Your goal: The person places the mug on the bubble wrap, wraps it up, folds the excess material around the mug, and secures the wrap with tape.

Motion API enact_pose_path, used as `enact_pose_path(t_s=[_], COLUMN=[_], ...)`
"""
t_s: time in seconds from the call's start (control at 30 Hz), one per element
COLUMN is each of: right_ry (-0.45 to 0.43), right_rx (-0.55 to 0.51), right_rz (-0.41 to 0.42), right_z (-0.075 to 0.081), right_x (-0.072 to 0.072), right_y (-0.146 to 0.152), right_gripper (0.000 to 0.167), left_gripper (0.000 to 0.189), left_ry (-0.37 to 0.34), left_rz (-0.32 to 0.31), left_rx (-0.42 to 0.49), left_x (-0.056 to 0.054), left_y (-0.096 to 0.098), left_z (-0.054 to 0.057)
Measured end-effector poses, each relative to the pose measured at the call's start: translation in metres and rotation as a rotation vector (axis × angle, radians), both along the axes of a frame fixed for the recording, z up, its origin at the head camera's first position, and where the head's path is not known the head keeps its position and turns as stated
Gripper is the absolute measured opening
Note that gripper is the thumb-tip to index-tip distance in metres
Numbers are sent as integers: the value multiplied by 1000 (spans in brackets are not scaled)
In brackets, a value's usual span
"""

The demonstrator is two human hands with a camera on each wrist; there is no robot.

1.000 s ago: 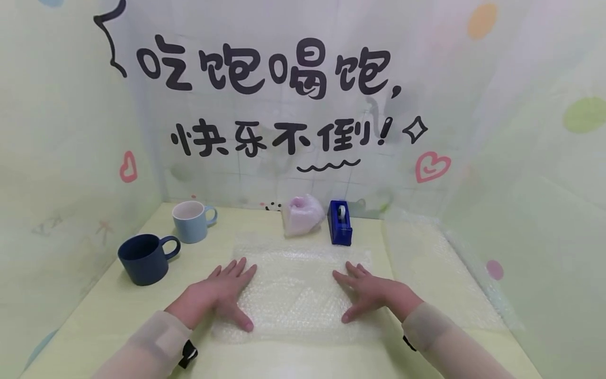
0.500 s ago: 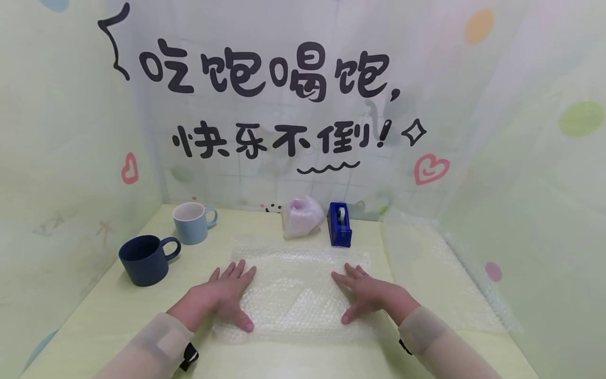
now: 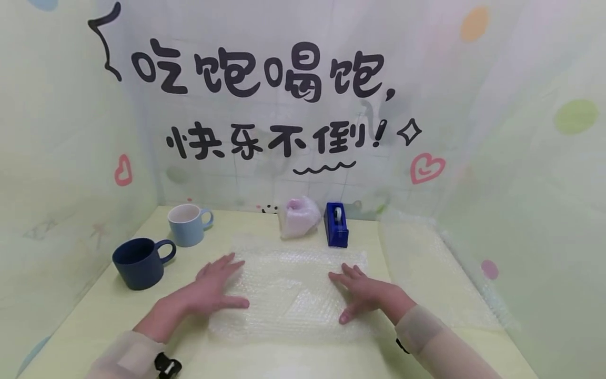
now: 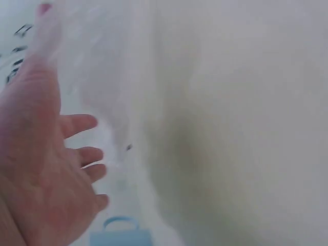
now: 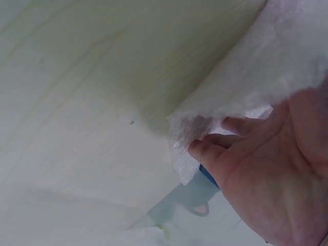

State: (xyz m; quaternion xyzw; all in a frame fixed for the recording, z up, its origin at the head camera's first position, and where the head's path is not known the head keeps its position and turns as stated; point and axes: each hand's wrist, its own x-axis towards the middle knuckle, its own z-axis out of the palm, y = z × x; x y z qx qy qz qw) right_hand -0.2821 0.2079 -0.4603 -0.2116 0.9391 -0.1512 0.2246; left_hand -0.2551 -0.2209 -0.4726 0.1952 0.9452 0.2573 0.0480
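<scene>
A clear bubble wrap sheet (image 3: pixel 291 295) lies flat on the pale yellow table in the head view. My left hand (image 3: pixel 210 289) is over its left edge, fingers spread and straight, thumb pointing inward. It seems slightly raised; whether it touches the sheet I cannot tell. On the sheet's right side rests my right hand (image 3: pixel 362 290), fingers extended. The right wrist view shows the wrap (image 5: pixel 256 72) alongside the right hand's fingers (image 5: pixel 205 151). Nearest my left hand are a dark blue mug (image 3: pixel 139 268) and, behind it, a light blue mug (image 3: pixel 186 227).
At the back stand a pinkish wrapped bundle (image 3: pixel 300 217) and a blue tape dispenser (image 3: pixel 336 226). Another bubble wrap sheet (image 3: pixel 431 273) lies along the right side. Printed curtain walls (image 3: pixel 284 184) enclose the table at the back and both sides.
My left hand has shifted left and its thumb has swung upward from the sheet's lower part. The right hand stays nearly where it was. The head view has turned slightly.
</scene>
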Motion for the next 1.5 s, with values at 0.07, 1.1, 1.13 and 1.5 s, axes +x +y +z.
enact_pose_path(t_s=[0.07,1.1,1.13,1.5], right_ry=[1,17,17,13], right_rx=[0,14,14,19], right_rz=[3,-3,-3,9], right_z=[0,2,2,0], right_x=[0,0,0,-2], right_y=[0,1,2,3], right_gripper=[121,119,119,118], left_gripper=[106,119,116,90], left_ry=[152,122,130,208], left_rz=[87,1031,1024,647], left_rx=[52,342,344,438], left_x=[-2,6,6,1], left_y=[-15,-124,-124,-75], left_z=[14,-9,-8,25])
